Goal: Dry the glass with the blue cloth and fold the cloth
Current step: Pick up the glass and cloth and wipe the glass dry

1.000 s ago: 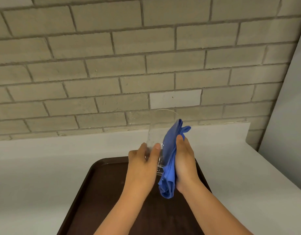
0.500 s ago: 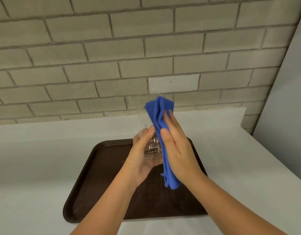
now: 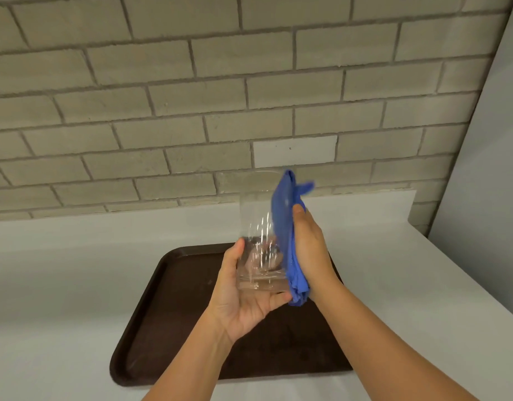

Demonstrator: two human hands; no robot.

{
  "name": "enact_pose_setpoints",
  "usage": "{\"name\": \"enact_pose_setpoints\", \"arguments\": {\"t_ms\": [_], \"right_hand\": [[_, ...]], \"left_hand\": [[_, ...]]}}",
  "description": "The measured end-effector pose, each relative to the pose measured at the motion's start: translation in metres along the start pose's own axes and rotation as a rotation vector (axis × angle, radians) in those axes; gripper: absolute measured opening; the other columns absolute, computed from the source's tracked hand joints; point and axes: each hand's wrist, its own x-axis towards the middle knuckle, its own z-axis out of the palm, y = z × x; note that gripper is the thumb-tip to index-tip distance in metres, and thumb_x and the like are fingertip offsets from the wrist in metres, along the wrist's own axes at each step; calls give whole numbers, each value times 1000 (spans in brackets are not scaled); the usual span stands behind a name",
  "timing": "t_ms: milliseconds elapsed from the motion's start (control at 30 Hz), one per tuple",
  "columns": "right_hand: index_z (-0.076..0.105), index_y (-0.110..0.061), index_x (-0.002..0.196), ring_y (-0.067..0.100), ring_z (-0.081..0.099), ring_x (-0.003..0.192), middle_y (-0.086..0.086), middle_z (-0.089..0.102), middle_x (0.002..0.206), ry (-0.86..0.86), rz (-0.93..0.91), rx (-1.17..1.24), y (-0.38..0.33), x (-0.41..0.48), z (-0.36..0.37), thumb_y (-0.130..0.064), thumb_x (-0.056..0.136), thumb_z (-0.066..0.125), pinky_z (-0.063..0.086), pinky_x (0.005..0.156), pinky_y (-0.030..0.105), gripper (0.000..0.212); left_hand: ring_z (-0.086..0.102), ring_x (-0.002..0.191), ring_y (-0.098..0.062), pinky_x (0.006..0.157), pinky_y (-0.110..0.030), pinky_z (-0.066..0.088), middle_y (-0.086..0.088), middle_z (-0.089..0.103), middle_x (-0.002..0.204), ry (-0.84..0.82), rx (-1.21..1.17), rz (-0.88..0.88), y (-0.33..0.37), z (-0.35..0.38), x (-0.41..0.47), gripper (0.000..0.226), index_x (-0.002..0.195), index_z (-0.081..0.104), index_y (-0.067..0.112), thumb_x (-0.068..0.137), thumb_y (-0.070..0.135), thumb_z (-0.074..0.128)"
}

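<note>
A tall clear glass (image 3: pixel 256 224) is held upright above the tray, its base cupped in my left hand (image 3: pixel 243 296). The bunched blue cloth (image 3: pixel 287 227) lies along the glass's right side, from near the rim down past the base. My right hand (image 3: pixel 310 253) presses the cloth flat against the glass, thumb on the cloth's upper part. The cloth hides the glass's right wall.
A dark brown tray (image 3: pixel 162 299) lies on the white counter (image 3: pixel 61 270) under my hands. A grey brick wall (image 3: pixel 191 111) rises behind the counter, and a pale panel (image 3: pixel 486 169) stands at the right, past the counter's right edge.
My right hand and the cloth have slid down the glass's right side after being higher up it half a second ago. My left hand has shifted to cup the base from below.
</note>
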Motion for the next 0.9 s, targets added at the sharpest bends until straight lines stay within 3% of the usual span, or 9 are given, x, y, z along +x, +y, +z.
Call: {"name": "enact_pose_setpoints", "arguments": {"t_ms": [33, 100, 267, 433, 533, 633, 700, 767, 900], "right_hand": [[60, -16, 94, 3, 58, 57, -7, 60, 65, 21, 101, 126, 3, -1, -1, -33, 92, 37, 48, 56, 16, 29], [59, -15, 72, 10, 57, 50, -1, 58, 55, 49, 156, 222, 5, -4, -4, -37, 91, 39, 49, 53, 23, 34], [57, -15, 74, 13, 57, 55, 3, 58, 67, 186, 208, 275, -5, 1, -3, -34, 91, 41, 49, 44, 17, 30], [53, -18, 82, 14, 53, 63, 1, 54, 71, 184, 122, 85, -3, 4, -3, -34, 93, 35, 42, 58, 27, 26], [51, -18, 102, 14, 56, 67, 0, 56, 77, 122, -15, 7, -2, -1, 3, -36, 94, 32, 44, 62, 27, 28], [44, -38, 119, 3, 61, 78, -8, 60, 93, 9, -150, -91, -3, -11, 7, -40, 93, 30, 48, 68, 17, 30], [39, -53, 110, -10, 59, 82, -17, 57, 101, -82, -216, -158, -3, -23, 8, -43, 91, 31, 46, 67, 5, 23], [30, -61, 112, -20, 50, 99, -22, 49, 120, -161, -289, -205, 1, -38, 7, -45, 89, 32, 41, 79, -1, 28], [19, -64, 123, -7, 14, 136, -23, 8, 151, -256, -516, -387, 10, -52, -1, -41, 91, 29, 18, 110, 14, 41]], "left_hand": [[67, 94, -30, 82, -43, 55, -15, 69, 105, 6, 43, -14, 1, 1, 0, 68, 108, 68, 11, 54, 53, 76], [68, 88, -24, 76, -37, 57, -10, 72, 99, 41, 155, -27, 6, 4, 1, 64, 104, 70, 14, 56, 57, 71], [66, 83, -16, 75, -31, 52, -2, 70, 97, 347, 537, 142, 15, 18, 7, 51, 104, 64, 27, 64, 59, 61], [64, 77, -3, 57, -20, 54, 4, 65, 99, 572, 781, 421, 9, 29, 2, 8, 90, 51, 40, 86, 46, 47], [54, 86, 4, 60, -8, 44, 18, 53, 104, 529, 866, 450, 2, 37, -3, 63, 119, 44, 29, 68, 66, 45], [54, 89, 6, 73, -14, 49, 21, 52, 103, 507, 863, 393, 0, 36, -6, 100, 135, 33, 19, 50, 67, 53], [61, 100, -7, 78, -26, 56, 5, 60, 119, 473, 767, 331, 5, 35, -9, 103, 137, 36, 20, 47, 65, 61], [64, 103, -15, 66, -24, 58, -4, 61, 124, 413, 650, 276, 12, 34, -11, 102, 136, 38, 22, 47, 63, 66], [68, 95, -19, 63, -28, 56, -2, 70, 104, 317, 610, 231, 16, 32, -16, 79, 120, 55, 25, 50, 59, 69]]}}
